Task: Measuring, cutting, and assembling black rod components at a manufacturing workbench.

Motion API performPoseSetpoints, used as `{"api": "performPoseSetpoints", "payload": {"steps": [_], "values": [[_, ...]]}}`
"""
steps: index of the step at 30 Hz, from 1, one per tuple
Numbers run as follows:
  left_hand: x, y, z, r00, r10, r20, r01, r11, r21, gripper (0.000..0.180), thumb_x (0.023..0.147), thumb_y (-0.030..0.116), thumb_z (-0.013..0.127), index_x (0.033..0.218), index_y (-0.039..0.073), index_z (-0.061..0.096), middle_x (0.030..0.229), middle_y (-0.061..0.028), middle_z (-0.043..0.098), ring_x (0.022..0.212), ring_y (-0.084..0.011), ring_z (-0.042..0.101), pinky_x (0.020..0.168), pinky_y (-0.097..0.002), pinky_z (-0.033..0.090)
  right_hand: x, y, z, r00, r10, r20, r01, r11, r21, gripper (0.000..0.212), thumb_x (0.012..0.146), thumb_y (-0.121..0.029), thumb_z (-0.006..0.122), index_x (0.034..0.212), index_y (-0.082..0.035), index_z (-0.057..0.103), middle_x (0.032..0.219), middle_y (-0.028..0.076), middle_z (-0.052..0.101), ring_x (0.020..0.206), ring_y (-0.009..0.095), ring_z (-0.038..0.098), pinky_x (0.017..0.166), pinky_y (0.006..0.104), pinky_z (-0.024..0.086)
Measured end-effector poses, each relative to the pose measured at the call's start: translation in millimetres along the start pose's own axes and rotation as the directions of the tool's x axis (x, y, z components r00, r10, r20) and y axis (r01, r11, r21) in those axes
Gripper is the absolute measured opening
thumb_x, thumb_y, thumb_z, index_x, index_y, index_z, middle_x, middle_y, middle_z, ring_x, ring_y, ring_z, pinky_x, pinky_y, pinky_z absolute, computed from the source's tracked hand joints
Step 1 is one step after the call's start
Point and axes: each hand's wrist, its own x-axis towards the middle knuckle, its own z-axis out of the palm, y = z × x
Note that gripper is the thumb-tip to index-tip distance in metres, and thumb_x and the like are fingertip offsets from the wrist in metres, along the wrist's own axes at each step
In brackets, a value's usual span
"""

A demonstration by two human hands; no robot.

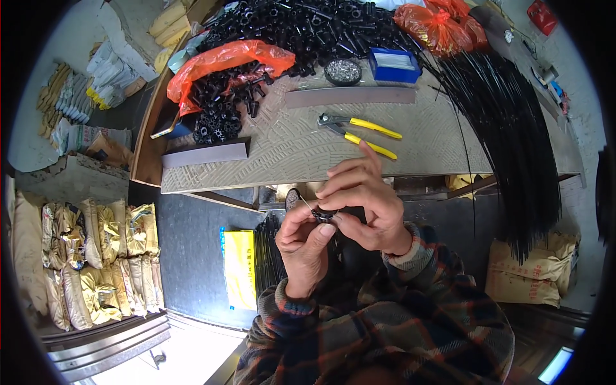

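Note:
Just in front of the bench edge, my left hand [304, 247] pinches a small black ring-shaped plastic part [323, 217] between thumb and forefinger. My right hand [369, 204] closes on the same part from the other side, its thumb and fingertips touching it. A thin, light pin or wire shows by the left fingertips; its far end is hidden. Past the right hand, on the bench, lie nippers [359, 133] with yellow handles, their jaws to the left.
The bench [282, 154] holds a heap of black plastic parts [289, 29], orange-red bags [443, 29], a dish of small clear pieces [342, 72], a blue box [394, 65] and flat metal strips [350, 97]. Long black rods [507, 135] overhang its right edge. Stacked sacks [96, 256] stand left.

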Motion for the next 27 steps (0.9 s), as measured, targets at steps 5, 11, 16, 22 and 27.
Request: {"api": "performPoseSetpoints", "payload": {"steps": [5, 11, 16, 22, 27], "values": [[2, 6, 5, 1.0, 0.008, -0.01, -0.008, 1.0, 0.028, 0.033, 0.075, -0.005, 0.066, 0.106, -0.003, 0.057, 0.1, -0.0074, 0.059, 0.088, -0.0128, 0.056, 0.082, -0.0261, 0.045, -3, -5, -3, 0.996, -0.002, 0.094, -0.003, 0.999, 0.047, 0.027, 0.071, -0.008, 0.067, 0.097, -0.006, 0.063, 0.105, 0.007, 0.06, 0.106, 0.022, 0.05, 0.106, 0.0441, 0.017], [-2, 6, -7, 0.997, 0.081, -0.006, -0.079, 0.986, 0.147, 0.03, 0.077, 0.019, 0.07, 0.096, 0.001, 0.055, 0.091, -0.0057, 0.057, 0.085, -0.0144, 0.055, 0.08, -0.028, 0.045, -28, 4, 10, 0.855, 0.415, 0.311, -0.501, 0.505, 0.703, 0.033, 0.071, -0.016, 0.075, 0.095, 0.0, 0.059, 0.101, 0.007, 0.056, 0.098, 0.018, 0.049, 0.088, 0.0317, 0.036], [-13, 19, -11, 0.994, 0.093, 0.063, -0.108, 0.952, 0.287, 0.028, 0.078, 0.022, 0.069, 0.091, 0.002, 0.055, 0.084, -0.0051, 0.054, 0.075, -0.0116, 0.05, 0.071, -0.0245, 0.042, -26, 1, 9, 0.846, 0.305, 0.438, -0.533, 0.533, 0.657, 0.021, 0.071, -0.012, 0.075, 0.078, -0.002, 0.057, 0.078, 0.004, 0.058, 0.075, 0.014, 0.053, 0.07, 0.0272, 0.04], [-22, 28, -14, 0.988, 0.155, -0.025, -0.134, 0.915, 0.379, 0.026, 0.078, 0.02, 0.068, 0.089, 0.001, 0.055, 0.08, -0.003, 0.05, 0.073, -0.0113, 0.047, 0.07, -0.0245, 0.04, -21, -22, 19, 0.914, 0.275, 0.298, -0.386, 0.813, 0.436, 0.03, 0.074, -0.022, 0.073, 0.075, -0.001, 0.053, 0.066, 0.005, 0.052, 0.06, 0.014, 0.049, 0.056, 0.0256, 0.039], [-20, 38, -21, 0.994, 0.02, 0.111, -0.052, 0.953, 0.297, 0.026, 0.08, 0.023, 0.067, 0.086, 0.001, 0.054, 0.08, -0.0029, 0.048, 0.073, -0.0117, 0.046, 0.067, -0.0243, 0.038, -24, -18, 29, 0.937, 0.192, 0.291, -0.318, 0.81, 0.492, 0.031, 0.073, -0.022, 0.074, 0.075, -0.002, 0.051, 0.068, 0.003, 0.05, 0.058, 0.016, 0.047, 0.054, 0.0266, 0.038]]}}
